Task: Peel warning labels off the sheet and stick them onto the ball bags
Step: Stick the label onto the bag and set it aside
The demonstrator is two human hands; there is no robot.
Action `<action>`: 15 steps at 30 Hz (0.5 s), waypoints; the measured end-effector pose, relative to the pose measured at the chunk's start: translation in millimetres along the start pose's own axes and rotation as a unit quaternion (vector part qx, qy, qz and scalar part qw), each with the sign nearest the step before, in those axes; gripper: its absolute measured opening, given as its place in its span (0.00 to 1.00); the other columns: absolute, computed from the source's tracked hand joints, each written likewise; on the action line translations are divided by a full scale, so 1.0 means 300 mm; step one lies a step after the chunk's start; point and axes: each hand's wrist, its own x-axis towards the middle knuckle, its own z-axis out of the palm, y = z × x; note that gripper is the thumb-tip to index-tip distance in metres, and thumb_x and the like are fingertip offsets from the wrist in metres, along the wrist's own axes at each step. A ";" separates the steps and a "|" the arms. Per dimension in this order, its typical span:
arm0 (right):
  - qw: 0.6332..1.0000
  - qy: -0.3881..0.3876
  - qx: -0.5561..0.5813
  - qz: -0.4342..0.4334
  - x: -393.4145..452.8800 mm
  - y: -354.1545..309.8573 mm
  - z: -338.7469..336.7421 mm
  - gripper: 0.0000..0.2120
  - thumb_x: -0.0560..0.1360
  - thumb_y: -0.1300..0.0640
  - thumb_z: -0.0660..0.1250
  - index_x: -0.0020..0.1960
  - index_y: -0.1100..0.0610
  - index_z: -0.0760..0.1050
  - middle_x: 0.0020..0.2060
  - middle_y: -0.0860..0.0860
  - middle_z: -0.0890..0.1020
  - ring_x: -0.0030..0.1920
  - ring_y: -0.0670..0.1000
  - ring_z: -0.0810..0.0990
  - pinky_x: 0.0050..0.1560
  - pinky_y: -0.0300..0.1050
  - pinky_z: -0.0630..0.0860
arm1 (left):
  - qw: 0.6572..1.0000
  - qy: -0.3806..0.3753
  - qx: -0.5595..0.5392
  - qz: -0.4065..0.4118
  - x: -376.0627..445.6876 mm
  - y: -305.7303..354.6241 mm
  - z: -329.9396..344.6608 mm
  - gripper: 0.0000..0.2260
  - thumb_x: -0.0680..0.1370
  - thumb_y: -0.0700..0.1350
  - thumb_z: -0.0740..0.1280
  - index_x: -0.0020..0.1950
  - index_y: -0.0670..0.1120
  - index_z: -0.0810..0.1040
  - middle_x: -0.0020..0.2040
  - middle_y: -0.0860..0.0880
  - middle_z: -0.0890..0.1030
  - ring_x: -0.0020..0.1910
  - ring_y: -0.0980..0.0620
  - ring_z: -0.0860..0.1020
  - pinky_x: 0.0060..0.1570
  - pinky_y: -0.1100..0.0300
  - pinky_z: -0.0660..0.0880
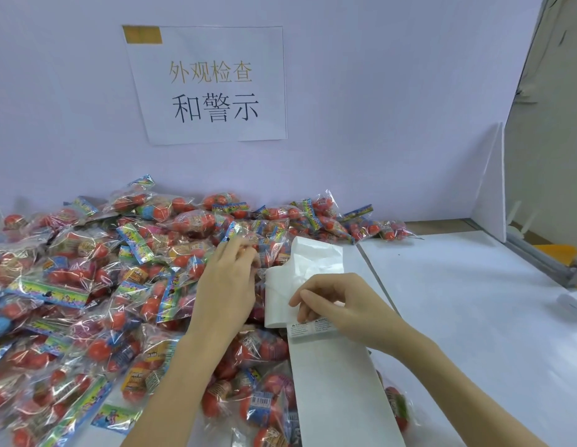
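Peeling is in hand: the right hand (338, 304) curls its fingertips onto a label (313, 327) on the sheet (332, 382) mid-worktop, while the left hand (229, 279), fingers loosely bent, touches the bags (87, 285) heaped leftward, ready for sticking next.

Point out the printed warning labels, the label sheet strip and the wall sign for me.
warning labels (309, 328): head view, printed face beside the right fingertips.
label sheet (332, 382): head view, bare backing below the labels.
wall sign (213, 88): head view, middle of the paper.
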 end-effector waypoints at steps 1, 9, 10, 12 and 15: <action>1.000 0.003 -0.007 -0.004 0.000 0.003 0.002 0.11 0.84 0.59 0.65 0.49 0.52 0.85 0.39 0.47 0.87 0.43 0.48 0.86 0.52 0.42 0.82 | 1.000 -0.023 0.003 0.010 0.001 -0.004 0.002 0.04 0.79 0.33 0.71 0.49 0.41 0.82 0.70 0.42 0.78 0.69 0.40 0.75 0.65 0.44 0.74; 0.998 0.019 -0.050 -0.024 0.002 0.016 0.006 0.10 0.83 0.59 0.66 0.48 0.50 0.84 0.39 0.44 0.87 0.44 0.46 0.85 0.51 0.45 0.82 | 0.989 -0.111 0.092 0.014 -0.011 -0.033 0.041 0.24 0.85 0.42 0.58 0.82 0.53 0.66 0.85 0.51 0.57 0.82 0.50 0.59 0.78 0.53 0.54; 0.998 0.022 -0.058 -0.028 0.002 0.017 0.005 0.09 0.83 0.58 0.67 0.49 0.50 0.84 0.39 0.43 0.86 0.44 0.46 0.85 0.50 0.44 0.81 | 0.993 -0.091 0.080 0.015 -0.013 -0.030 0.042 0.25 0.85 0.41 0.59 0.82 0.51 0.66 0.84 0.49 0.60 0.82 0.48 0.60 0.77 0.51 0.56; 0.995 0.031 -0.078 -0.046 0.003 0.021 0.003 0.05 0.82 0.55 0.69 0.49 0.50 0.84 0.40 0.42 0.86 0.43 0.45 0.84 0.46 0.37 0.78 | 0.999 -0.034 0.035 0.018 -0.012 -0.022 0.037 0.23 0.83 0.38 0.65 0.78 0.46 0.73 0.79 0.43 0.70 0.77 0.41 0.68 0.74 0.46 0.63; 0.989 0.039 -0.122 -0.072 0.006 0.026 0.000 0.02 0.78 0.52 0.75 0.50 0.49 0.84 0.41 0.43 0.84 0.43 0.46 0.82 0.47 0.38 0.78 | 0.995 0.086 -0.042 0.031 0.000 -0.012 0.016 0.18 0.80 0.41 0.74 0.70 0.44 0.81 0.68 0.44 0.79 0.67 0.40 0.75 0.69 0.47 0.68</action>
